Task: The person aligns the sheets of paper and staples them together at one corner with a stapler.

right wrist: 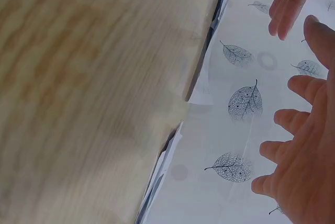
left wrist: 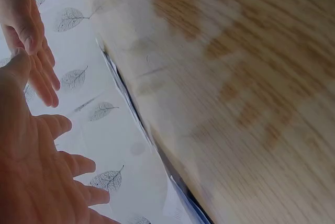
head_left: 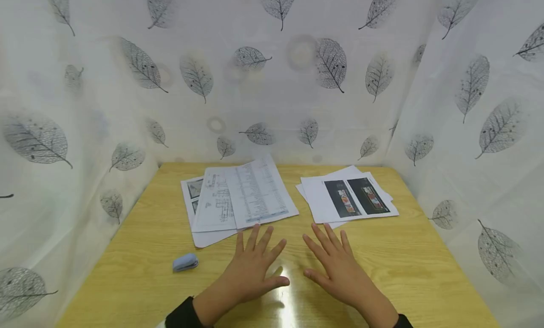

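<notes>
Both hands hover over the near middle of the wooden table, palms down with fingers spread, and hold nothing. The left hand [head_left: 252, 266] is just in front of the left group of printed sheets [head_left: 259, 196]. In front of the right group of sheets [head_left: 314, 200], which carries two dark photos, is the right hand [head_left: 337, 266]. A small blue-grey stapler [head_left: 185, 262] lies left of the left hand, apart from it. The left wrist view shows the left palm [left wrist: 36, 166] above the tabletop; the right wrist view shows the right palm [right wrist: 309, 156] likewise.
The yellow wood-grain table [head_left: 140, 233] carries both paper groups toward its far side, with a gap between them. A white curtain [head_left: 272, 96] with grey leaf prints encloses the back and both sides. Light glares off the tabletop between the hands.
</notes>
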Tool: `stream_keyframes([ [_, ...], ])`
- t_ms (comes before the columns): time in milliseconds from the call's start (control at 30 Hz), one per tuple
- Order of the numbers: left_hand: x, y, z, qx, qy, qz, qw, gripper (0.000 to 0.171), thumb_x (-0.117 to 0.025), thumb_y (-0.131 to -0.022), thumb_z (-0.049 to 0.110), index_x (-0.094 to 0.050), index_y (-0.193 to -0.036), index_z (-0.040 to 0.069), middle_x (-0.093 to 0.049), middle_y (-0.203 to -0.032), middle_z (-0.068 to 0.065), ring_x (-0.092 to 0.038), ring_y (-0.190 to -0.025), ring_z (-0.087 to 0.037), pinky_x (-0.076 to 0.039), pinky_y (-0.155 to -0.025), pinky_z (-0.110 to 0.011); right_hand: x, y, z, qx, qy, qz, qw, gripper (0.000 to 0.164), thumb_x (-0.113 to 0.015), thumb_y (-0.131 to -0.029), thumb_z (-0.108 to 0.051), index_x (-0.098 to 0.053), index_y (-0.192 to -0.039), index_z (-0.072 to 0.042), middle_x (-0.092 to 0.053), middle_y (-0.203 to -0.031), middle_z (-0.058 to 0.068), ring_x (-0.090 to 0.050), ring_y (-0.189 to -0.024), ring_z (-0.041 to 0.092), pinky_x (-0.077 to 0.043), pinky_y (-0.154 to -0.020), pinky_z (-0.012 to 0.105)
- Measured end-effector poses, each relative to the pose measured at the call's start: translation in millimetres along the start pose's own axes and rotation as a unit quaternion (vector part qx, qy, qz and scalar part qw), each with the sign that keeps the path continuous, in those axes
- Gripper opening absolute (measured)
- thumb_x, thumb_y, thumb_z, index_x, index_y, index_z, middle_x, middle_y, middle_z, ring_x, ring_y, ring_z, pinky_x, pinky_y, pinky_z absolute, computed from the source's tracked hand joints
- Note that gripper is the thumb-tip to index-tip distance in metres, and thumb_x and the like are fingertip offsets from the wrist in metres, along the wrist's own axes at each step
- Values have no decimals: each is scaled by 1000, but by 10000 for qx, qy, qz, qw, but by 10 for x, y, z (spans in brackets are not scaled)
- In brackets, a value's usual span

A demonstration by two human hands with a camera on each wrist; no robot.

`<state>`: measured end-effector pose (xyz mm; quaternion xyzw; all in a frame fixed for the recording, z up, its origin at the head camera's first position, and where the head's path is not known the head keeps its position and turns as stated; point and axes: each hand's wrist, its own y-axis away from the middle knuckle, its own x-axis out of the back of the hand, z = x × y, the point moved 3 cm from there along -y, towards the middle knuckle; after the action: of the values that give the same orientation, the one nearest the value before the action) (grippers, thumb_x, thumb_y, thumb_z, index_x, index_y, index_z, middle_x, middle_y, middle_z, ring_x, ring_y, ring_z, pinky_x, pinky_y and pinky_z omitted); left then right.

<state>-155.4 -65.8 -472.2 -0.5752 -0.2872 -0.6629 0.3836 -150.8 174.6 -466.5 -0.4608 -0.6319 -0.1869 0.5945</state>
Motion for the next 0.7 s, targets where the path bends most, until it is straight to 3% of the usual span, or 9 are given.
stream_keyframes([
  [267, 29, -69, -35, 139, 18, -25, 9999, 83, -37, -94, 79, -24, -163, 35, -12, -172, -12, -6, -155, -48, -16, -112, -80, 87, -166, -14, -85, 178, 264, 9995, 81, -74, -91, -47, -41, -158, -18, -29, -167, 14, -29, -151, 45, -20, -117, 72],
  [467, 114, -199, -70, 442, 483, 16, 9979, 81, -39, -97, 75, -22, -164, 32, -10, -172, -13, -10, -154, -50, -20, -110, -80, 211, -383, -12, -338, 82, 294, 9990, 78, -71, -95, -43, -38, -158, -12, -32, -165, 17, -32, -150, 44, -26, -117, 68],
  [600, 189, -322, -160, 917, 1492, 87, 9845, 80, -35, -100, 71, -26, -164, 23, -13, -170, -17, -12, -153, -51, -24, -110, -79, 258, -650, 53, -818, -751, 77, 9938, 76, -69, -97, -40, -37, -159, -10, -36, -162, 19, -35, -148, 43, -32, -115, 65],
  [700, 233, -440, -281, 1314, 2203, 245, 9662, 82, -33, -102, 70, -29, -162, 14, -15, -169, -22, -12, -153, -52, -25, -111, -77, 236, -892, 178, -1469, -1645, -211, 9752, 75, -66, -99, -41, -34, -160, -10, -38, -161, 20, -39, -146, 43, -37, -113, 63],
])
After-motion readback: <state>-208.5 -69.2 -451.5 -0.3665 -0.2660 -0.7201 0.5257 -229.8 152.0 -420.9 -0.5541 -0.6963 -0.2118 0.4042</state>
